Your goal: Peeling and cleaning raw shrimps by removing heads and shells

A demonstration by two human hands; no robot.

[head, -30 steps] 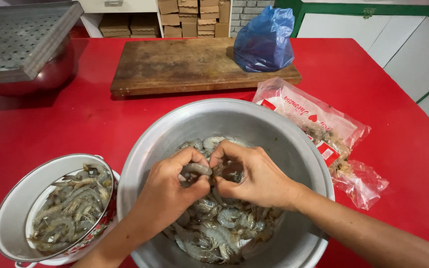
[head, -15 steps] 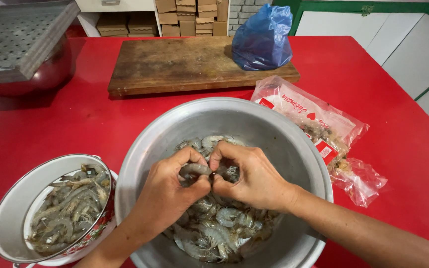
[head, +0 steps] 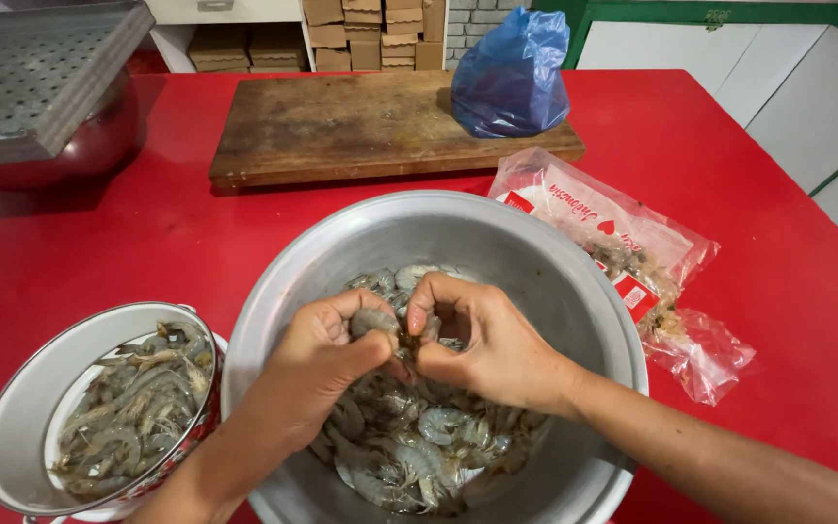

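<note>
Shrimp (head: pixel 377 321), one grey raw piece, sits pinched between both my hands above the heap in the big metal bowl. Largest of all is the red desk (head: pixel 147 243) that carries everything. On its far side lies a worn wooden cutting board (head: pixel 341 126) with a knotted blue plastic bag (head: pixel 511 78) resting on its right end, and at the far left a round metal pot under a perforated metal tray (head: pixel 36 78). The big metal bowl (head: pixel 555 262) stands right in front of me, its bottom covered with a pile of raw shrimp (head: pixel 419 446). Just beside it on my left, a smaller enamel bowl (head: pixel 12 437) holds more shrimp. To the right of the big bowl lies a crumpled clear plastic bag (head: pixel 623 243) with red and white print, touching the bowl's rim as far as I can tell. My left hand (head: pixel 317 364) curls its thumb and fingers around the shrimp's body, and my right hand (head: pixel 482 340) pinches the other end with thumb and fingertips, the two hands meeting over the middle of the bowl.
</note>
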